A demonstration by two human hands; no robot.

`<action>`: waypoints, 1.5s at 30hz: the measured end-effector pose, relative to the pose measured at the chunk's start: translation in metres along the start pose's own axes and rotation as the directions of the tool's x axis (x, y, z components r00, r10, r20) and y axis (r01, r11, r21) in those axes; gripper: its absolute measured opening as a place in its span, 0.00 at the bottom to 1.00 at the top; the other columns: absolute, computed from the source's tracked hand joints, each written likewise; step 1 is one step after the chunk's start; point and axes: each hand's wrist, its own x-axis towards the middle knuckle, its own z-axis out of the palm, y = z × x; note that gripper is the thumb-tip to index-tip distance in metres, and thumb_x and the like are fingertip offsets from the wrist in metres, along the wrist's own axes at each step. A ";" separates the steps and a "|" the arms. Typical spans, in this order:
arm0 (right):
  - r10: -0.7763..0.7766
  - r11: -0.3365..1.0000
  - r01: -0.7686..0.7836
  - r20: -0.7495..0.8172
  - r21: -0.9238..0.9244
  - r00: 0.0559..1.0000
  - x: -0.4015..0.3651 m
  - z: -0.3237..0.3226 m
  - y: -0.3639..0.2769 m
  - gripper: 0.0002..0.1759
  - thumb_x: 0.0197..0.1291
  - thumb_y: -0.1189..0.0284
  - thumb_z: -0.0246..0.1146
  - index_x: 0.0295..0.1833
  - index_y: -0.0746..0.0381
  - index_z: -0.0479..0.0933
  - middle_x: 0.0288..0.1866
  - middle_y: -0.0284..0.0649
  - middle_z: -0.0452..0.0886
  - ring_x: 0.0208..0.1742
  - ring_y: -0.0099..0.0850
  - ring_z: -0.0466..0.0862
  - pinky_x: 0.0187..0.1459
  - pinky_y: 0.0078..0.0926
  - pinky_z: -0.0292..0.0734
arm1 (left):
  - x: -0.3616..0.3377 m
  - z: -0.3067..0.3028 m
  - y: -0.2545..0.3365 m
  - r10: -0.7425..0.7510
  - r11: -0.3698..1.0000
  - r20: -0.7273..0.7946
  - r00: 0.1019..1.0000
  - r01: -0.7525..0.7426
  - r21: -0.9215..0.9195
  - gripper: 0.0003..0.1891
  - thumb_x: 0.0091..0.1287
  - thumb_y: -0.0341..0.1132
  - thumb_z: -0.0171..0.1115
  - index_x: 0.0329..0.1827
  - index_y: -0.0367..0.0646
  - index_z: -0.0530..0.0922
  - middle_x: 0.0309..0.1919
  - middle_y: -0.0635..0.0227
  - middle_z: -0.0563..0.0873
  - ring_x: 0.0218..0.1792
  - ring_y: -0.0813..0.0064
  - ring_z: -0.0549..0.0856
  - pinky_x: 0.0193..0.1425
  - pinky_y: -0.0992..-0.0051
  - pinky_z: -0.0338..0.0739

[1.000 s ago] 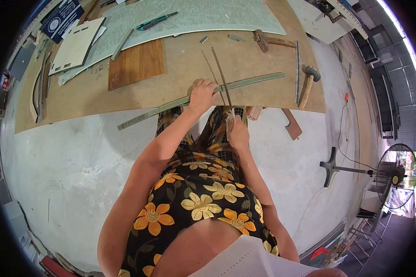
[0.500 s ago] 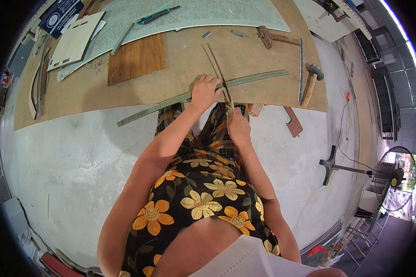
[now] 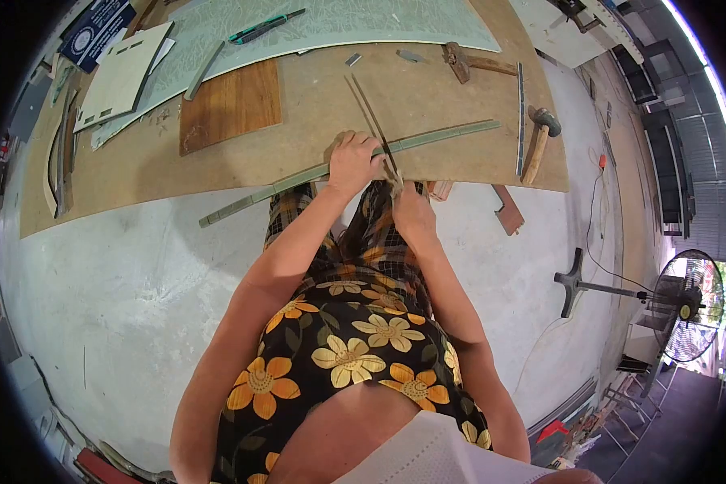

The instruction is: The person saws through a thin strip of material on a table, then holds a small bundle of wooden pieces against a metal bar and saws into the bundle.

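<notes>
A long, narrow green strip (image 3: 452, 135) lies slantwise across the near edge of the workbench, its left end jutting out over the floor. My left hand (image 3: 353, 164) is closed over the middle of this strip, holding it on the bench. Crossing the strip just right of those fingers is a long, thin, dark file-like tool (image 3: 370, 109), pointing away from me. My right hand (image 3: 414, 214) grips its wrapped handle (image 3: 396, 182) at the bench edge. The thin tool's shadow falls beside it on the bench.
Two hammers, one at the back (image 3: 458, 63) and one at right (image 3: 544, 129), lie near a thin metal strip (image 3: 520, 121). A brown wooden board (image 3: 232, 106), a teal utility knife (image 3: 266, 27) and a large pale-green sheet (image 3: 363, 28) are farther left. A fan (image 3: 686, 310) stands at right.
The view has shifted slightly, moving the bench a little left. The thin tool lies a bit closer to its shadow; both hands keep their holds.
</notes>
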 end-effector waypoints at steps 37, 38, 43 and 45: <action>-0.018 1.000 0.019 0.050 -0.024 0.999 0.020 0.004 -0.002 0.14 0.69 0.67 0.50 0.49 0.69 0.68 0.35 0.65 0.82 0.40 0.62 0.83 0.43 0.58 0.77 | 0.001 0.001 -0.002 -0.024 1.000 0.060 0.998 0.025 -0.010 0.12 0.55 0.37 0.72 0.40 0.45 0.83 0.40 0.66 0.82 0.50 0.60 0.81 0.52 0.63 0.79; -0.025 0.999 0.026 0.041 -0.029 0.999 0.020 0.006 -0.001 0.14 0.69 0.67 0.50 0.49 0.69 0.68 0.35 0.65 0.82 0.40 0.62 0.83 0.43 0.58 0.77 | 0.000 0.001 -0.002 -0.021 1.000 0.062 0.998 0.022 -0.016 0.12 0.55 0.37 0.72 0.40 0.45 0.83 0.40 0.66 0.82 0.49 0.60 0.81 0.52 0.63 0.79; 0.063 0.997 -0.060 0.059 -0.058 0.996 -0.016 0.007 0.017 0.12 0.67 0.71 0.49 0.49 0.69 0.68 0.35 0.64 0.83 0.39 0.61 0.84 0.42 0.57 0.78 | 0.002 -0.004 0.002 -0.019 1.000 0.053 0.998 0.019 -0.002 0.12 0.55 0.36 0.72 0.40 0.45 0.83 0.40 0.66 0.82 0.49 0.61 0.81 0.51 0.63 0.79; 0.058 0.998 -0.057 0.051 -0.023 0.997 -0.017 0.012 0.017 0.13 0.68 0.70 0.49 0.49 0.69 0.68 0.34 0.64 0.82 0.39 0.62 0.83 0.42 0.58 0.77 | 0.001 -0.005 0.002 -0.008 1.000 0.050 0.999 0.009 -0.010 0.12 0.55 0.37 0.72 0.39 0.45 0.83 0.39 0.66 0.82 0.49 0.61 0.81 0.51 0.63 0.78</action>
